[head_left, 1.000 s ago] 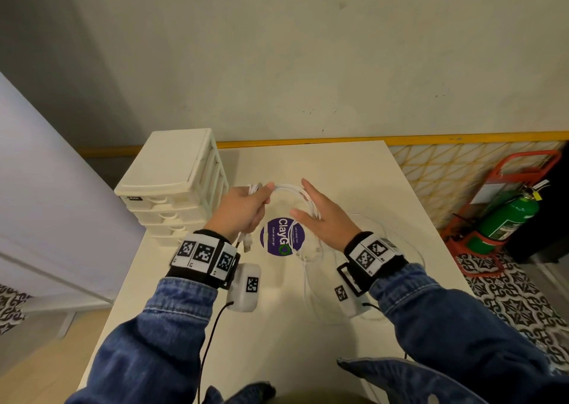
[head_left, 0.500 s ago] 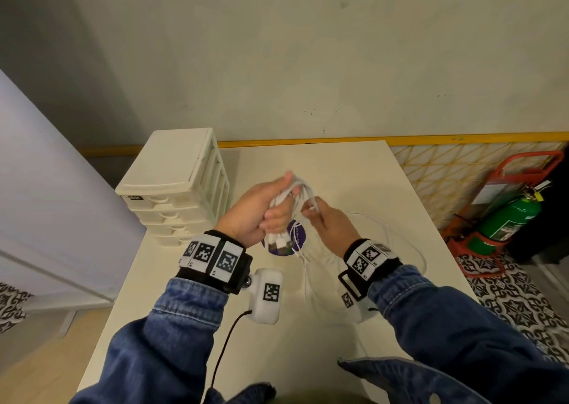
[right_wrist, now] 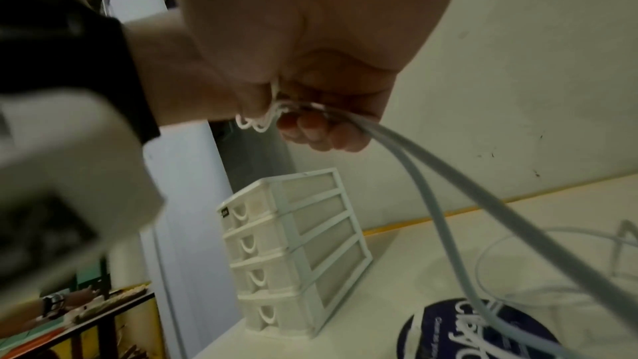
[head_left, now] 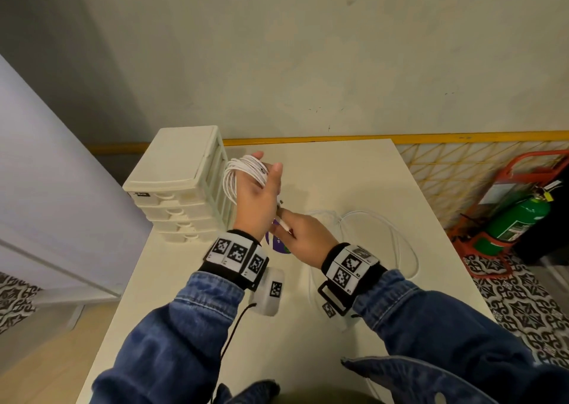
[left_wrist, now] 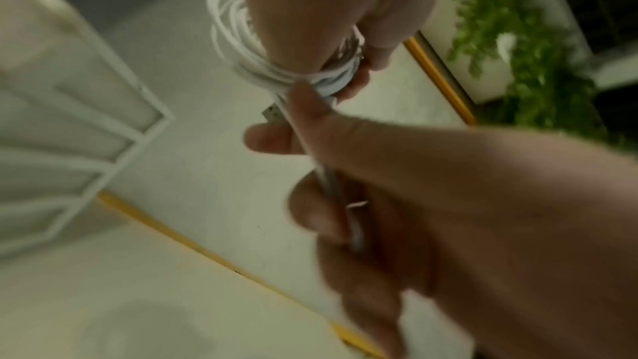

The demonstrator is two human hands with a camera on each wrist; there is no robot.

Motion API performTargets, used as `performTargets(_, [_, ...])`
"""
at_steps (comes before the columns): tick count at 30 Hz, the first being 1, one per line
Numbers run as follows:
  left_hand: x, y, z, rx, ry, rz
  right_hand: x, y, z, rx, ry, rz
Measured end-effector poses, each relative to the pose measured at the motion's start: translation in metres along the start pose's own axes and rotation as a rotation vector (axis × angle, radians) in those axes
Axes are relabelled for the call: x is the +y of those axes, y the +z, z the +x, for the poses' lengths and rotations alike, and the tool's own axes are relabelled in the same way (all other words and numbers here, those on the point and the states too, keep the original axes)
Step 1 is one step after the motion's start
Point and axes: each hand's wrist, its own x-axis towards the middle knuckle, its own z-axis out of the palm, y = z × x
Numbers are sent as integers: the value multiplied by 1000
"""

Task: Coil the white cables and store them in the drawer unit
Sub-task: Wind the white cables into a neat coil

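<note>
Above the table (head_left: 354, 172) — both hands grip the cable (head_left: 246, 169), its coil upright.

Blurred close-up: left hand (left_wrist: 331, 7) wrapped in a coil of white cable (left_wrist: 241, 45). Right hand (left_wrist: 397, 201) pinching the cable's tail just below. Drawer unit (left_wrist: 65, 133) at the desk's (left_wrist: 207, 179) far edge.

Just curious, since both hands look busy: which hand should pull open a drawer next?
Probably the right hand: it only pinches the cable's tail end, while the left hand grips the whole coil beside the drawer unit.
</note>
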Motion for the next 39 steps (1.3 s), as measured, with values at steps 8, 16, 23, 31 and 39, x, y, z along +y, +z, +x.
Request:
performTargets(8, [-20, 2, -11, -227, 139, 519, 4, -25, 4, -119, 51, 9])
performTargets(16, [-47, -9, -14, -527, -134, 777, 40, -41, -3, -161, 250, 63])
performTargets(23, [-32, -13, -22, -768, -473, 422, 54, -54, 1, 95, 132, -3])
performTargets(31, [-12, -12, -17, -933, -615, -210, 68, -50, 3, 278, 59, 150])
performTargets(39, [8, -12, -3, -917, -581, -729, 77, -24, -9, 154, 191, 69])
